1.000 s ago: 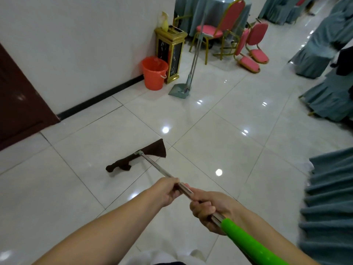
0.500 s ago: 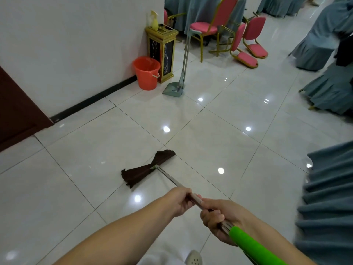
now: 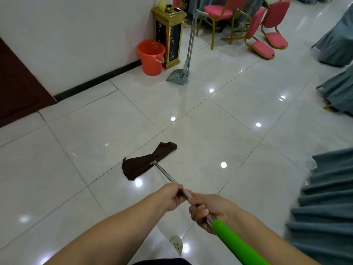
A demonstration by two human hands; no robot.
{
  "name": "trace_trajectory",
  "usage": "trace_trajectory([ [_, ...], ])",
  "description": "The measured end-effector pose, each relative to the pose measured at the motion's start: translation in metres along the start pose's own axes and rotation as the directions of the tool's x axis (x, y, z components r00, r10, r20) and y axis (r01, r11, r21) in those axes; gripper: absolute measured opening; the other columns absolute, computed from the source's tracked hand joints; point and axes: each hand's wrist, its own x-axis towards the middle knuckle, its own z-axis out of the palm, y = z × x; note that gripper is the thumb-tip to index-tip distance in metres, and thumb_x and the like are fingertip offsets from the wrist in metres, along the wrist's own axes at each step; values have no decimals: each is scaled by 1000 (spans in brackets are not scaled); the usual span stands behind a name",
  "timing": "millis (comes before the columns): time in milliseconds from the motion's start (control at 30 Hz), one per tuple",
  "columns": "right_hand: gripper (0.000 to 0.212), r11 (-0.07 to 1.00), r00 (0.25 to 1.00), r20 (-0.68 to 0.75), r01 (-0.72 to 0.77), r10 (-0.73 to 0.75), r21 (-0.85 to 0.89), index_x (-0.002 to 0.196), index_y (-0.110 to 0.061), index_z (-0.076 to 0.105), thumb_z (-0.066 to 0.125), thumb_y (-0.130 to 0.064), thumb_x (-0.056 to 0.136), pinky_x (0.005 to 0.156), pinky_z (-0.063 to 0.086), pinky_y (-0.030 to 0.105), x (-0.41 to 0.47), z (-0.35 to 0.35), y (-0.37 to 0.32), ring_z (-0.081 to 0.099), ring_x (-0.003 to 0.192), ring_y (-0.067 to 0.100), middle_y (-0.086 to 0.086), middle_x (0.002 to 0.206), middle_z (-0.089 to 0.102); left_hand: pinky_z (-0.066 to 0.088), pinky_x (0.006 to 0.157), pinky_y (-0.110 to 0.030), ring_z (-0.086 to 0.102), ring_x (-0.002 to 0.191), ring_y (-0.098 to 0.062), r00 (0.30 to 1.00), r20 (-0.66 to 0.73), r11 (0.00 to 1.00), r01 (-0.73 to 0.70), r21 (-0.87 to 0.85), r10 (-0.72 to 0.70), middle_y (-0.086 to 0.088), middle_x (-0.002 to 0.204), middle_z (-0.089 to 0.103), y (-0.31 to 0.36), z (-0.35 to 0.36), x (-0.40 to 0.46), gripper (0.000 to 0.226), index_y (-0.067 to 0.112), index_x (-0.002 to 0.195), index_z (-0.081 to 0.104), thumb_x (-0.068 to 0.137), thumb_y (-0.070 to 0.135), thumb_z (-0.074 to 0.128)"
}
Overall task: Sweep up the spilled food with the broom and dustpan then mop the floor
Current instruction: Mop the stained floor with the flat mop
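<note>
Nearest, both hands hold the mop handle [image 3: 172,181]: the right hand [image 3: 208,212] is curled round the steel shaft just above the green foam grip [image 3: 235,241], and the left hand [image 3: 171,197] wraps the shaft a little further down, the two almost touching. Beyond the left hand the shaft runs down to the brown mop cloth [image 3: 147,162], which lies flat on the glossy tiled floor [image 3: 219,131], bunched and twisted rather than spread. No spilled food shows on the tiles, so the mopping step seems to be in hand. To do it well, I would keep the cloth pressed flat, let it open out, and pull in overlapping strokes along the tile joints. Right of the cloth, near it, hangs a pleated blue-grey tablecloth [image 3: 328,207], an edge to steer clear of. Left and ahead of the cloth the tiles run open to the wall. Far beyond the cloth stand the upright dustpan [image 3: 176,78], an orange bucket [image 3: 151,57], a gold bin [image 3: 169,35] and pink chairs [image 3: 267,41].
</note>
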Motion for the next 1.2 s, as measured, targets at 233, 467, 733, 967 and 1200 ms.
trace_trajectory([
  [233,31,1000,998,60,19,-18,-10,114,-20,49,42,4,96,25,27,8,11,20,-34,32,26,7,2,42,35,46,31,-19,57,55,-22,998,-31,996,-65,-53,64,-16,63,54,31,8,9,24,-3,76,47,99,2,41],
  [467,38,999,999,44,22,-21,-29,122,-21,50,41,5,95,25,27,8,50,76,-79,31,26,6,3,42,43,47,34,-18,57,34,-15,988,-29,983,-153,-97,150,-7,32,51,100,-5,22,33,-1,65,46,98,0,41],
  [733,11,990,991,97,-82,94,-119,89,-14,50,49,-7,98,25,30,10,117,192,-166,33,24,7,1,44,37,55,49,-24,57,55,-22,975,-15,946,-217,-240,220,-9,32,51,245,-31,45,34,-2,65,45,98,-4,36],
  [967,9,984,987,114,-94,111,-149,91,-12,49,47,-8,99,25,29,10,166,298,-220,34,25,7,1,44,36,54,59,-21,52,64,-19,968,-42,937,-251,-243,248,-13,45,55,360,-63,60,34,-4,65,47,96,-7,34],
  [1200,21,979,978,147,-127,151,-161,81,-6,50,44,-9,100,27,31,10,194,365,-265,35,26,7,2,44,38,51,40,-16,48,65,-18,961,-22,917,-269,-294,275,-13,64,48,434,-81,67,32,0,67,48,97,-4,37],
])
